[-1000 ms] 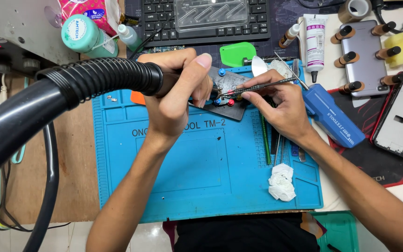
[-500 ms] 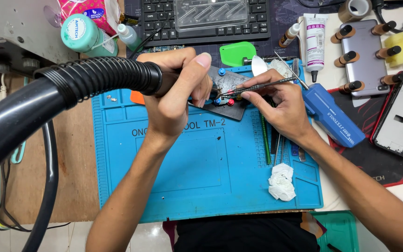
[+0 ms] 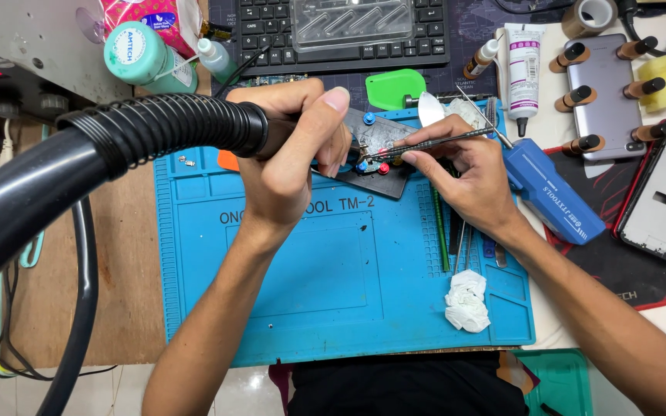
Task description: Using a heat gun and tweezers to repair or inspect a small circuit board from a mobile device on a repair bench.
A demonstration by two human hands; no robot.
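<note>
Head view looks straight down on a blue work mat (image 3: 271,308) covering the middle of the bench. From the near left a thick black ribbed hose (image 3: 117,146) sweeps in, and the left hand (image 3: 290,166) is wrapped tight around its handle end, thumb pointing far. Just right of that hand, at the mat's far edge, a small circuit board (image 3: 375,139) sits clamped on a dark holder with coloured knobs. The right hand (image 3: 472,181) pinches slim metal tweezers (image 3: 425,142), their tips touching the board. A crumpled white tissue (image 3: 465,300) lies near right.
</note>
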